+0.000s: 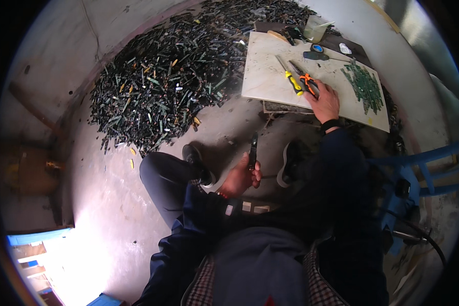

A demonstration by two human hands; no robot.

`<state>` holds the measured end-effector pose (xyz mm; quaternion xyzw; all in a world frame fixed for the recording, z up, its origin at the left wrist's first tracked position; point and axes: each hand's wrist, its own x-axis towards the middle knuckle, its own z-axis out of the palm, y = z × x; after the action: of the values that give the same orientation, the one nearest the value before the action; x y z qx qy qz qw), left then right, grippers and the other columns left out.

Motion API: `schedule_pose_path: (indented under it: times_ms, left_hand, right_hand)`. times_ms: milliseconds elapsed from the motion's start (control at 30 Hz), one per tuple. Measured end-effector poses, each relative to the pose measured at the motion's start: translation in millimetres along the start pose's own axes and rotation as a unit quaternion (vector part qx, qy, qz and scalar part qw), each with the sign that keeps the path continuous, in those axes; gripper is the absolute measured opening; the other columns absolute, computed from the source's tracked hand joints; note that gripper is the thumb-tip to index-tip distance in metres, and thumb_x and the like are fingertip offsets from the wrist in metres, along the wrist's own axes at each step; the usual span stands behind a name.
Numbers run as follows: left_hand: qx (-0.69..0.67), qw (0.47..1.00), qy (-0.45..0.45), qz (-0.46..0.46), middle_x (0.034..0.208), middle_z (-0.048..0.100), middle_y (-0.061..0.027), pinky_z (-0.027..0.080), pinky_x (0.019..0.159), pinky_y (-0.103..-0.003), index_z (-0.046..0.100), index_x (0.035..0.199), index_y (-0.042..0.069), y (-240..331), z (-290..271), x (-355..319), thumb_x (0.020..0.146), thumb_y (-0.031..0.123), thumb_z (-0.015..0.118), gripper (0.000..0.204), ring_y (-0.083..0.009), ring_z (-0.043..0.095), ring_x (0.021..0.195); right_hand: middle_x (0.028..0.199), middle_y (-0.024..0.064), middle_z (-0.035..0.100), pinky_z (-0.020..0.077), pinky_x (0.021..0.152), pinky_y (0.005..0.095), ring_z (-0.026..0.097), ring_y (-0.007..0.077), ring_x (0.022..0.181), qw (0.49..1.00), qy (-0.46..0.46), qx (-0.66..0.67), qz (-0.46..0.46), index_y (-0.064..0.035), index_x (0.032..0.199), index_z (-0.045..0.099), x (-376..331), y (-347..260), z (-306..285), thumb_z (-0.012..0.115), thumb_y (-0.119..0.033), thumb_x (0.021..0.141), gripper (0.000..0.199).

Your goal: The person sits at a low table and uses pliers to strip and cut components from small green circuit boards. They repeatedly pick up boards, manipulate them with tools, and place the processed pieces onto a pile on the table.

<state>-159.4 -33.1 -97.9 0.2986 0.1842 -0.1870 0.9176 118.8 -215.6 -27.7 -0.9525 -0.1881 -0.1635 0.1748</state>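
My left hand (241, 177) is closed around a narrow black part (253, 143) that stands up between thumb and fingers, over the floor between my feet. I cannot make out its exact kind. At the board's near edge, my right hand (327, 103) has its fingers curled on the handles of orange-and-black pliers (305, 78). Their jaws point toward the far left. Just left of the pliers lies a yellow-handled screwdriver (292, 81). The pale board (262, 66) under these tools also bears a pile of thin green strips (364, 87) at its right.
A large heap of dark, narrow parts (163, 81) covers the floor at far left. On the board's far side are a dark-handled screwdriver (316, 55), a roll of tape (317, 48) and a translucent cup (315, 30). A blue stool (418, 168) stands at right.
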Motion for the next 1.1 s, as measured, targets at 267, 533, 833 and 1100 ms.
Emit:
schedule_pose_path:
  times_ms: [267,533,833,1100]
  left_hand:
    - [0.029,0.999,-0.006,0.039,0.067,0.055,-0.0081,0.039,0.06,-0.032,0.053,0.088,0.01,2,-4,0,0.095,0.063,0.028,0.058,-0.0211,0.048,0.058]
    - [0.026,0.999,0.005,0.038,0.067,0.055,-0.0069,0.039,0.061,-0.032,0.053,0.088,0.011,4,-1,3,0.094,0.064,0.029,0.058,-0.0202,0.048,0.058]
    - [0.083,0.996,0.026,0.038,0.069,0.056,-0.0069,0.04,0.062,-0.032,0.054,0.088,0.009,2,0,2,0.094,0.063,0.03,0.06,-0.02,0.05,0.059]
    - [0.131,0.988,0.065,0.058,0.069,0.057,-0.008,0.04,0.061,-0.03,0.054,0.088,0.006,3,6,-4,0.095,0.062,0.03,0.062,-0.0185,0.051,0.059]
  right_hand:
    - [0.082,0.0134,0.062,0.0471,0.073,0.0378,0.057,0.0272,0.078,0.961,0.1,0.241,0.097,0.0003,0.107,0.061,1,21,9,0.059,-0.04,0.087,0.045]
    - [0.101,0.0085,0.055,0.0452,0.066,0.0297,0.055,0.0187,0.086,0.543,-0.132,0.809,0.184,-0.0032,0.121,0.049,-98,-42,-109,0.047,-0.026,0.09,0.038]
    - [0.105,0.0125,0.061,0.0412,0.048,0.0218,0.064,0.0243,0.095,0.551,-0.488,0.646,0.202,0.0011,0.124,0.048,-162,-68,-124,0.052,-0.007,0.074,0.051]
    - [0.105,0.0115,0.063,0.0482,0.054,0.0231,0.063,0.0222,0.097,0.479,-0.586,0.624,0.193,-0.0016,0.128,0.046,-194,-78,-102,0.052,-0.015,0.083,0.048]
